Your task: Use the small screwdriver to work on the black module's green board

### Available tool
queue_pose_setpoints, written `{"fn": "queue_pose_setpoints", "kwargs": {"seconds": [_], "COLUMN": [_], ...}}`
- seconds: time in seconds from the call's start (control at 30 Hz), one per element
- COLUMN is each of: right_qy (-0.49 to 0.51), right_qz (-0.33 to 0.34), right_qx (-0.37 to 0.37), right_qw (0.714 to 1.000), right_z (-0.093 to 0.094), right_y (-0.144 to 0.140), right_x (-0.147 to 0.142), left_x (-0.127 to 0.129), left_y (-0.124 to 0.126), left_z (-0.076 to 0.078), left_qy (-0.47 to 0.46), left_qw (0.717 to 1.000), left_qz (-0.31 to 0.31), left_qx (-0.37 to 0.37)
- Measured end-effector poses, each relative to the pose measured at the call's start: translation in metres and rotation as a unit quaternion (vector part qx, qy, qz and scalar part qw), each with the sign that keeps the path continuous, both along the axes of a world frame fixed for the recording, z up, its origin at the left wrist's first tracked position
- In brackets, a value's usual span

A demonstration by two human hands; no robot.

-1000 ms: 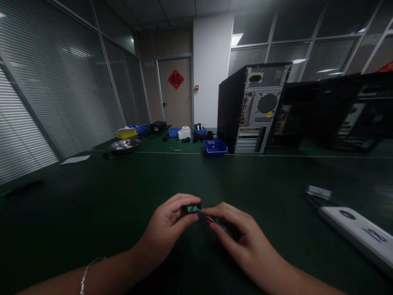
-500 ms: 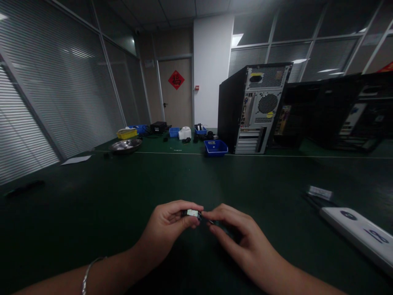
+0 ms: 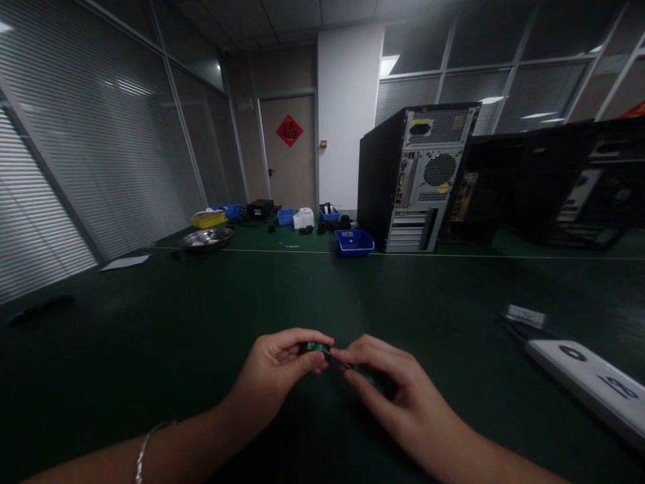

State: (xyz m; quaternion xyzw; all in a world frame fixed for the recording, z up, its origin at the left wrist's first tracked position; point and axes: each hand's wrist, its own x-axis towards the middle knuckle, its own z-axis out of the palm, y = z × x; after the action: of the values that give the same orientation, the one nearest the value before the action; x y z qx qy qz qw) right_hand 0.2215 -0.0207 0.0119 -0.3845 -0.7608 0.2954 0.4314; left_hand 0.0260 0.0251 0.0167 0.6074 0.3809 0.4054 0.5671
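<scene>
Green felt-like matting covered the whole table (image 3: 151, 349), and just above it, close to the near edge, a tiny black module with a green circuit board (image 3: 314, 347) was being pinched in the left hand (image 3: 275, 383). The left thumb and forefinger were closed tight on it, the other fingers curled underneath. The right hand (image 3: 393, 393) was pressed up against the module's right end, fingertips bunched together on something thin and dark, too small and dim to be made out properly. A thin silver bracelet (image 3: 144, 450) was worn on the left wrist.

Off to the right, a white flat device (image 3: 589, 386) was laid on the mat, well apart from the hands. Farther back, a black PC tower (image 3: 418, 178) was stood with its rear panel facing the camera, a small blue bin (image 3: 354, 242) just beside it. A metal bowl (image 3: 205, 238) and a yellow tray (image 3: 207, 218) were parked at the far left.
</scene>
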Motion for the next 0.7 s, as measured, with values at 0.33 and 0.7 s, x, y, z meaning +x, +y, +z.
{"fn": "queue_pose_setpoints", "kwargs": {"seconds": [0.33, 0.7], "right_qy": [0.022, 0.052], "right_qz": [-0.023, -0.084], "right_qx": [-0.029, -0.020], "right_qw": [0.999, 0.995], "right_z": [0.005, 0.000], "right_y": [0.002, 0.002], "right_x": [0.000, 0.004], "left_x": [-0.001, -0.003], "left_y": [0.003, -0.009], "left_z": [-0.003, 0.011], "left_qy": [-0.005, 0.263], "left_qw": [1.000, 0.895], "left_qz": [-0.025, -0.259], "left_qx": [-0.011, 0.252]}}
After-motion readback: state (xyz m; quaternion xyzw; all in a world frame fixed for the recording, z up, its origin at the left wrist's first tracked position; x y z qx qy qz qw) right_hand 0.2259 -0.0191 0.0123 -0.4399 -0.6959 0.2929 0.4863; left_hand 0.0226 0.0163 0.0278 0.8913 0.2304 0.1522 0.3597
